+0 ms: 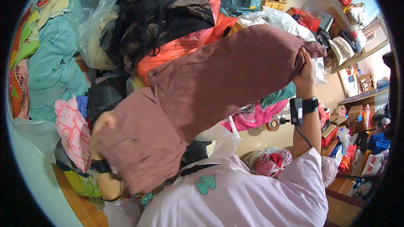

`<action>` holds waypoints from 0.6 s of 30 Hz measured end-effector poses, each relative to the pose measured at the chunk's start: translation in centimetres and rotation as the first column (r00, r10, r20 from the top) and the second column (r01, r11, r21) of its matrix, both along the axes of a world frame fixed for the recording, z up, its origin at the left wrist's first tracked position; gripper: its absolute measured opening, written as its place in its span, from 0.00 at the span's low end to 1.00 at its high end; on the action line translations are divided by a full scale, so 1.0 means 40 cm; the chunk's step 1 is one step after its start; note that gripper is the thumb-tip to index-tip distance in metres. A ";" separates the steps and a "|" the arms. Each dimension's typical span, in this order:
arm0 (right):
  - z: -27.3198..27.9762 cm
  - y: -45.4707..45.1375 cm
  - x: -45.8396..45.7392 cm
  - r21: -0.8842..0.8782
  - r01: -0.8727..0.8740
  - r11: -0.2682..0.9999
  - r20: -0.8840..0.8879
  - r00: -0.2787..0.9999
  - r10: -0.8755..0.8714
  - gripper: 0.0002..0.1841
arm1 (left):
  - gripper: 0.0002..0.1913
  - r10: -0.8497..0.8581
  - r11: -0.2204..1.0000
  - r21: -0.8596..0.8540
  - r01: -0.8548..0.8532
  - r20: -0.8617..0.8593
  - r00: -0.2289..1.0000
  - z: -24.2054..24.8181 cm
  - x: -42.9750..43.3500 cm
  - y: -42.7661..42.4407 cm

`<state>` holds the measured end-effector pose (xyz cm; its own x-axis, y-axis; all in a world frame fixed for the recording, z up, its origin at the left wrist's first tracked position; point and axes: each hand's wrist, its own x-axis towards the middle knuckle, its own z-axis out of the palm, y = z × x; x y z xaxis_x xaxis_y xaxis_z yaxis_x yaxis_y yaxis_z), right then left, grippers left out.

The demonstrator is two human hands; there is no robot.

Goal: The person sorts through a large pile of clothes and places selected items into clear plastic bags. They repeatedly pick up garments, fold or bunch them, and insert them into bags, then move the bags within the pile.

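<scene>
A mauve-brown cloth garment (227, 82) is stretched across in front of my chest. At its gathered, narrow end, my right hand (306, 72) pinches the fabric, arm raised and a black-strapped device on the wrist. My left hand (102, 124) grips the other, wider end at the lower left. Folded cloth covers most of that hand's fingers, and the lower part of this panel is blurred. Whether the garment is trousers or a sleeved top cannot be told. Just left of my left hand lies a pink patterned cloth (73, 132).
Beyond the garment rises a heap of black clothing (176, 15) on a red plastic bag (170, 56). A teal plush cloth (52, 60) lies at the left. A wrapped red bundle (270, 162) sits by my right elbow. Boxes (329, 135) crowd the shelves at right.
</scene>
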<state>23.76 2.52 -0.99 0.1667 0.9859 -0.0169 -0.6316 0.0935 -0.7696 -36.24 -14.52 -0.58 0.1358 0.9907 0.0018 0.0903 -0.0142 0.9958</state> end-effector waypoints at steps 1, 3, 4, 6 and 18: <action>-0.019 0.017 0.031 -0.007 -0.013 1.000 -0.009 1.000 0.013 0.12 | 0.21 0.074 0.997 -0.014 -0.073 0.087 0.994 0.008 -0.058 -0.028; -0.056 0.056 0.079 -0.080 0.057 0.995 0.028 0.998 -0.055 0.12 | 0.22 0.184 0.983 -0.051 -0.177 0.239 0.953 -0.002 -0.149 -0.068; -0.076 0.070 0.095 -0.124 0.055 0.991 0.065 0.997 -0.047 0.12 | 0.23 0.213 0.977 -0.074 -0.200 0.299 0.930 -0.018 -0.181 -0.084; -0.112 0.098 0.113 -0.200 0.050 0.978 0.040 0.998 -0.043 0.13 | 0.25 0.251 0.968 -0.111 -0.225 0.384 0.889 -0.055 -0.232 -0.103; -0.255 0.058 0.049 -0.367 0.220 0.904 0.239 0.961 -0.137 0.16 | 0.33 0.239 0.969 -0.185 -0.163 0.541 0.806 -0.233 -0.361 -0.133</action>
<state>25.70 4.85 -11.18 0.3802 0.8613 -0.3370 -0.4591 -0.1406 -0.8772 -50.66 -19.82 -9.90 -0.0535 0.9927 -0.1079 -0.4912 0.0679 0.8684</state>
